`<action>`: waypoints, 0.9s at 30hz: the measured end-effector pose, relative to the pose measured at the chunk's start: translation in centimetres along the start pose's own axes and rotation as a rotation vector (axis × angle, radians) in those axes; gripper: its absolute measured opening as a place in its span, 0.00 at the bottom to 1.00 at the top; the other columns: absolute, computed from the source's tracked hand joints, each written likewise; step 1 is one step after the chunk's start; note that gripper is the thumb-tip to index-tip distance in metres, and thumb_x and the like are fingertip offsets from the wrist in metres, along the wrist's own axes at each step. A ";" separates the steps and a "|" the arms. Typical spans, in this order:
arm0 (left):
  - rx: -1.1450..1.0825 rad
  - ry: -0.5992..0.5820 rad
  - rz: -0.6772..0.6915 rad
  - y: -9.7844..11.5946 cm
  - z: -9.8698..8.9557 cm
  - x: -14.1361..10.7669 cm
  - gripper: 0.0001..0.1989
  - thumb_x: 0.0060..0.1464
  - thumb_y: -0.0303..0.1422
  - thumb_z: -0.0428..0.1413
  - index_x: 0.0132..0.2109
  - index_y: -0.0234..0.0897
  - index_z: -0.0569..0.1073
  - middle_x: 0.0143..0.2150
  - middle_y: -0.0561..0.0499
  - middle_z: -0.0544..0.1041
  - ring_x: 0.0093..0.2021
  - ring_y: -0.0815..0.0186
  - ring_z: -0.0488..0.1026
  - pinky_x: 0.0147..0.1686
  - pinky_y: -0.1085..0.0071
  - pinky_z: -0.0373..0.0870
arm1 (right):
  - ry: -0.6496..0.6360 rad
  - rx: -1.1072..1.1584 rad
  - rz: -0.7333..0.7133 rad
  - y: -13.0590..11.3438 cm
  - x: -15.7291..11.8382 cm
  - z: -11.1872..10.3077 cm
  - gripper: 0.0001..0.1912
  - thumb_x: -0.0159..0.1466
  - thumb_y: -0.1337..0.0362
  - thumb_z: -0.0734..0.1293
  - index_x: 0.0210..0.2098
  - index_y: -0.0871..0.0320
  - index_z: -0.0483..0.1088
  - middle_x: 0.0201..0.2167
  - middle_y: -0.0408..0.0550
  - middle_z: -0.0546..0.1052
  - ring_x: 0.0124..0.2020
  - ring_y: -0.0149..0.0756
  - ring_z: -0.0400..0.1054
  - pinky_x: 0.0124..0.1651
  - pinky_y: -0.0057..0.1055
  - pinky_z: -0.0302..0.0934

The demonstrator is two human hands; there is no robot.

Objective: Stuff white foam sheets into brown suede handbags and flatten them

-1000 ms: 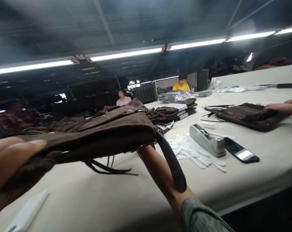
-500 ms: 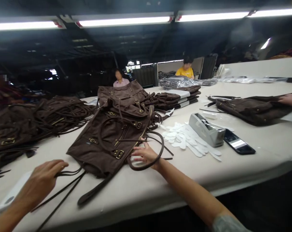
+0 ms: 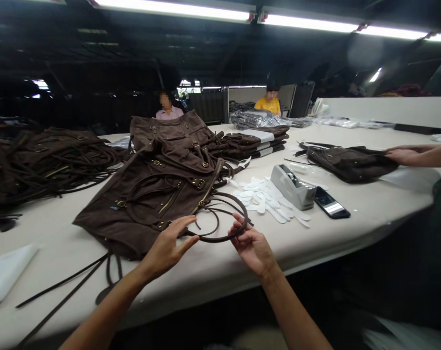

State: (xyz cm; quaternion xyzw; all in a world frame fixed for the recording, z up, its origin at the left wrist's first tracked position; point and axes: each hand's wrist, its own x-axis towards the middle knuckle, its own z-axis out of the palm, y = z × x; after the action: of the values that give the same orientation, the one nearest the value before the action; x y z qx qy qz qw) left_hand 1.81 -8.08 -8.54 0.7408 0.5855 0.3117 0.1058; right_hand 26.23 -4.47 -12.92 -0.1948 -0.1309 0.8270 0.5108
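Observation:
A dark brown bag (image 3: pixel 150 194) with brass buckles and zips lies on the pale tabletop (image 3: pixel 191 277), its straps spread around it. My right hand (image 3: pixel 251 245) is palm up, its fingers closed around the looped handle (image 3: pixel 245 214) at the bag's right side. Beside the lower right edge of the bag, my left hand (image 3: pixel 172 245) has thumb and fingers apart, close to the near end of that loop. Thin straps hang over the table at the lower left.
White paper strips (image 3: pixel 264 197), a grey tape dispenser (image 3: pixel 293 187) and a phone (image 3: pixel 331 201) lie right of the bag. More brown bags (image 3: pixel 45 160) are heaped left. Another person's hand (image 3: pixel 404 154) touches a bag at the right. Two people sit beyond the table.
My left hand has moved right, off the straps at the lower left, to the loop. My right hand has moved from the bag's edge onto the handle and turned palm up.

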 end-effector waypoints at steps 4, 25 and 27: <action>0.132 0.300 -0.104 -4.4 2.0 3.0 0.20 0.60 0.41 0.50 0.52 0.34 0.73 0.62 0.38 0.67 0.64 0.53 0.62 0.66 0.54 0.58 | 0.017 -0.142 -0.110 -0.9 -0.9 -1.4 0.16 0.54 0.70 0.73 0.43 0.61 0.75 0.25 0.39 0.72 0.30 0.29 0.68 0.48 0.32 0.70; 0.346 0.703 -1.045 -14.7 -3.7 6.0 0.30 0.55 0.38 0.60 0.61 0.30 0.62 0.65 0.34 0.60 0.65 0.45 0.57 0.62 0.41 0.57 | -0.103 -0.310 -0.203 0.2 -0.2 -2.9 0.16 0.63 0.54 0.72 0.37 0.63 0.76 0.12 0.33 0.56 0.14 0.22 0.47 0.25 0.25 0.57; 0.307 0.658 -1.045 -15.4 -4.5 6.0 0.21 0.57 0.37 0.60 0.55 0.33 0.69 0.60 0.41 0.67 0.62 0.51 0.63 0.60 0.45 0.62 | -0.097 -0.277 -0.192 0.1 0.0 -3.1 0.16 0.63 0.54 0.72 0.37 0.63 0.76 0.12 0.33 0.56 0.15 0.22 0.48 0.26 0.25 0.58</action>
State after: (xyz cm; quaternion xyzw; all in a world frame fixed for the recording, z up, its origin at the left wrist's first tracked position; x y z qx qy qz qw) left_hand -12.41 1.11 -11.03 0.2297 0.9096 0.3428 -0.0487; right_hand 27.56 -4.46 -15.71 -0.2099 -0.2860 0.7569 0.5489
